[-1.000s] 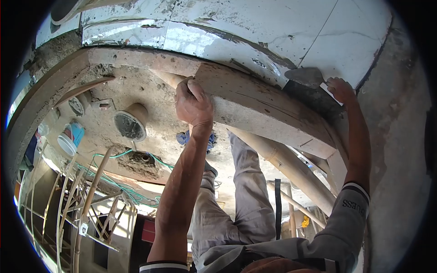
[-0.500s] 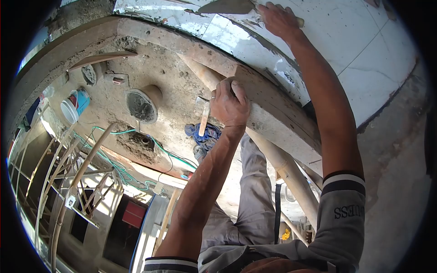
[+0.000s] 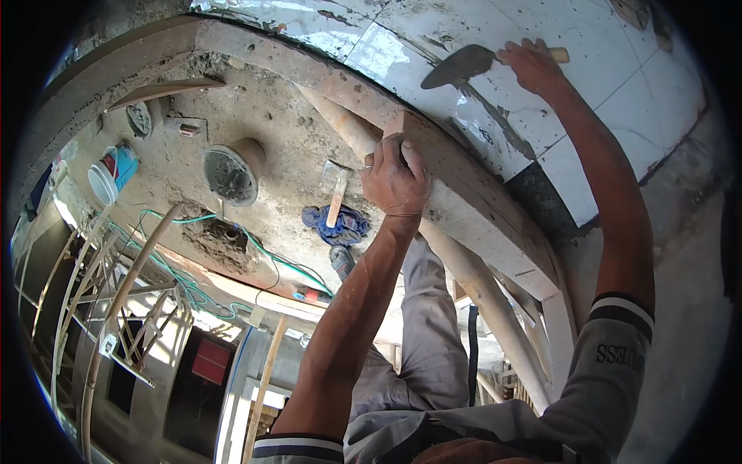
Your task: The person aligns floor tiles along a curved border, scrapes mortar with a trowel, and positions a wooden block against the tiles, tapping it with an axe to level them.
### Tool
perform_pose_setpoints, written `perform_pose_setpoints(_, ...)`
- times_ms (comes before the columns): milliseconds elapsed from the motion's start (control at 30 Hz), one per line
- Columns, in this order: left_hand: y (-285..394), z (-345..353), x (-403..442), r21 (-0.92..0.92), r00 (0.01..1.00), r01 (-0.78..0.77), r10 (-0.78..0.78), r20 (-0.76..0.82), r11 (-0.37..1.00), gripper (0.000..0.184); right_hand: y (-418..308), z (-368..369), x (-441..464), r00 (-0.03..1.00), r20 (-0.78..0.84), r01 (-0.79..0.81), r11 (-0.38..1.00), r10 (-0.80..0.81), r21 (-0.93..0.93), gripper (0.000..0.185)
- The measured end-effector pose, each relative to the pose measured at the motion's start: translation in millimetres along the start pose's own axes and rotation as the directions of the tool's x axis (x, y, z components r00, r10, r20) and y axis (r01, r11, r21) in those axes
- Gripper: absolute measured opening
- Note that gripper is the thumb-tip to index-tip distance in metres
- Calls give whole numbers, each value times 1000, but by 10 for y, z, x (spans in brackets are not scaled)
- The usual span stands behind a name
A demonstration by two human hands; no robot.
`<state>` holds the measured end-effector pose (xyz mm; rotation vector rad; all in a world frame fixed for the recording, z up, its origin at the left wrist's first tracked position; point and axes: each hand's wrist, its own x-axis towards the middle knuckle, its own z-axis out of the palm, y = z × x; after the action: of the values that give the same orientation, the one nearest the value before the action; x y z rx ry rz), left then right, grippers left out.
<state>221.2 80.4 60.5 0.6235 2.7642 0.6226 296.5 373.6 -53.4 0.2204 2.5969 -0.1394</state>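
Note:
In my right hand (image 3: pixel 533 68) is the light wooden handle of a trowel (image 3: pixel 462 66). Its dark, leaf-shaped blade points left over white marbled floor tiles (image 3: pixel 591 85). Smears of grey mortar (image 3: pixel 501 124) mark the tiles below the blade. My left hand (image 3: pixel 395 176) is closed around the edge of a wooden board (image 3: pixel 475 182) that borders the tiled surface; the fingertips are partly hidden.
On the lower ground stand a bucket of grey mortar (image 3: pixel 230 176), a blue and white pail (image 3: pixel 113 172) and a hammer (image 3: pixel 335 192) beside a blue cloth (image 3: pixel 348 226). A bamboo pole (image 3: pixel 471 278) leans under the board. A green hose (image 3: pixel 267 246) runs across the left side.
My right hand has moved right and slightly down with the trowel, so more of the blade and smeared mortar shows. My left hand stays on the board while the view has shifted a little.

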Motion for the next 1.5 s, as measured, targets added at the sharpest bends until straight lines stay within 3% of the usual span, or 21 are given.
perform_pose_setpoints(133,-11,15,-3,9,1000,5,-5,7,1000,17,275,572,-1251,989,109,-100,995,100,1,35)
perform_pose_setpoints(200,-3,19,15,-14,1000,7,-7,3,1000,17,339,837,-1975,970,231,-46,991,74,-123,31)
perform_pose_setpoints(267,4,10,11,-11,1000,8,-8,-1,1000,18,315,814,-2467,910,402,-80,994,101,-68,25)
perform_pose_setpoints(300,3,10,8,-8,1000,8,-8,1,1000,18,253,724,-2531,922,360,-140,990,143,-34,25)
perform_pose_setpoints(400,22,12,11,28,1000,10,-10,7,1000,18,-47,488,-2132,947,162,-312,919,278,241,27)
perform_pose_setpoints(467,6,13,-1,41,1000,16,-17,10,999,18,-295,152,-1503,946,89,-317,837,310,447,32)
perform_pose_setpoints(600,-26,46,-27,51,999,28,-29,18,998,16,-704,-267,-364,947,-88,-223,828,310,515,29)
perform_pose_setpoints(833,4,6,-1,55,999,32,-33,24,998,17,-1197,-602,160,943,56,-310,807,328,502,29)
perform_pose_setpoints(1067,-1,15,-2,66,999,48,-49,22,997,16,-1337,-608,191,955,57,-281,829,291,484,27)
perform_pose_setpoints(1233,-7,13,3,71,999,48,-50,22,996,16,-1656,-689,293,974,-47,-194,920,223,341,29)
perform_pose_setpoints(1367,-7,25,-5,64,999,37,-38,13,997,16,-1759,-627,286,948,15,-297,867,317,401,29)
perform_pose_setpoints(1433,8,19,-5,52,999,35,-36,7,998,15,-1711,-583,260,944,-98,-256,887,315,385,27)
perform_pose_setpoints(1500,7,1,6,50,999,38,-38,7,998,15,-1684,-545,214,944,-62,-277,879,325,387,26)
